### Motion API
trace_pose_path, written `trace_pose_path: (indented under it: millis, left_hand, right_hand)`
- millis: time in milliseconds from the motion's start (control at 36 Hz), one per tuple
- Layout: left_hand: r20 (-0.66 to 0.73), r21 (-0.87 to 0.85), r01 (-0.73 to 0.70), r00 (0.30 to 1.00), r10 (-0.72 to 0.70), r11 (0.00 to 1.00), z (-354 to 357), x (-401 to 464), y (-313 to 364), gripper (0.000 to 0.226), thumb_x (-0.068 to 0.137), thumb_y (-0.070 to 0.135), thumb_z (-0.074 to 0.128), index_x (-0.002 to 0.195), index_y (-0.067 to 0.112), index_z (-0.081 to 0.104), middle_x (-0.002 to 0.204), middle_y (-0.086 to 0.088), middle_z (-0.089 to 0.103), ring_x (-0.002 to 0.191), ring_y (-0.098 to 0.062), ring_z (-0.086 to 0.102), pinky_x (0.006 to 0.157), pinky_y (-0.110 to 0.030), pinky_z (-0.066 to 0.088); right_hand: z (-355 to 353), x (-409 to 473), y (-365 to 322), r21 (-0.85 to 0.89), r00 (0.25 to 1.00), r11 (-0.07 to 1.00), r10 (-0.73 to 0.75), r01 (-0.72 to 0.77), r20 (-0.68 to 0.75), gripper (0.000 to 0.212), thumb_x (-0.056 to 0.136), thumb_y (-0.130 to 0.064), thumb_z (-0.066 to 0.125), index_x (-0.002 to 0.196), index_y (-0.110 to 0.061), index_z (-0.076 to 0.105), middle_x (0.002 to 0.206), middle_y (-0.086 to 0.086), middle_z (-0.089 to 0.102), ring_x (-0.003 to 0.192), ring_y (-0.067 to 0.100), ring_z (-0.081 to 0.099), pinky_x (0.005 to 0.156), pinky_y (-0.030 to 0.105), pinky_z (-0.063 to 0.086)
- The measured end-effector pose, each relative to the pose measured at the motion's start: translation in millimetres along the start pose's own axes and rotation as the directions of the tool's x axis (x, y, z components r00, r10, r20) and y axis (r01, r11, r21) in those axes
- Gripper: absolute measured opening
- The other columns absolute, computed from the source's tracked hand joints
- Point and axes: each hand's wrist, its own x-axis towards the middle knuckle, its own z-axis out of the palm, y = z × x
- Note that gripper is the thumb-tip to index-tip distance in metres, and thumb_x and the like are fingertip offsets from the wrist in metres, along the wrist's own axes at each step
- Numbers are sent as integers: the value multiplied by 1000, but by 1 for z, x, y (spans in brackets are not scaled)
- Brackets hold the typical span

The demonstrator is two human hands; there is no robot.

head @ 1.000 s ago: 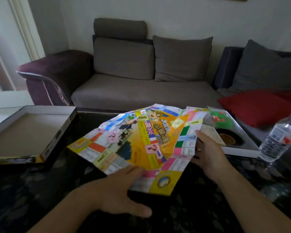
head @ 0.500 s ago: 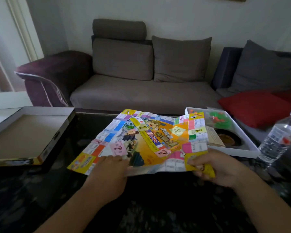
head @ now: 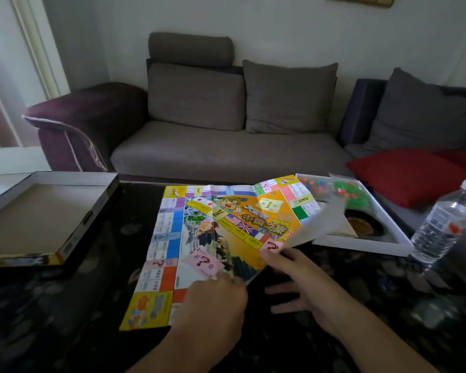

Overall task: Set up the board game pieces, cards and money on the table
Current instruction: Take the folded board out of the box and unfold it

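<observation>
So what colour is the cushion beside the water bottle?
Red. The cushion lies on the sofa behind the water bottle, clearest in the head view.

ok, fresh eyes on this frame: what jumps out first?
The bright game board, half unfolded at the middle of the dark table, with its right part lifted and blurred. The left hand grips its near edge and the right hand has spread fingers under the raised flap. Next, the open box of coloured pieces at right, then the red cushion behind.

Pretty dim room, daylight only from the upper left; lifted flap of the game board (head: 311, 224) motion-blurred, edges fisheye-bent.
</observation>
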Motion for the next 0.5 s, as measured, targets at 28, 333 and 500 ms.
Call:
trace_pose_path:
  millis: [28, 333, 500]
  left_hand:
    - [12, 5, -13, 1000, 13, 1000, 0, -1, 3, 27, 103, 26, 50, 125, 11, 53, 120, -13, 59, 99, -32, 66, 72, -38, 40]
    - [45, -217, -215, 972, 230, 952, 8, -7, 2, 19, 104, 33, 46, 107, 17, 56, 107, -11, 62, 94, -34, 64, 76, -40, 51]
    - [-6, -436, -79, 996, 85, 896, 19, -2, -29, 21, 101, 48, 49, 96, 29, 55, 97, 10, 57, 87, -9, 56, 82, -34, 53]
  right_hand:
    - [3, 1, 3, 10, 1000, 1000, 14, -14, -2, 95, 54, -73, 90, 137, -41, 57, 132, -6, 66, 105, 30, 74, 77, 50, 66]
    - [-6, 29, 16, -121, 1000, 993, 0, 1, 10, 55, 87, 22, 49, 122, -18, 62, 111, 14, 75, 102, 35, 74, 79, 54, 65]
    - [-45, 42, 8, -121, 999, 992, -16, 22, 46, 53, 91, 25, 54, 124, -14, 66, 112, 16, 78, 100, 36, 76, 77, 47, 64]
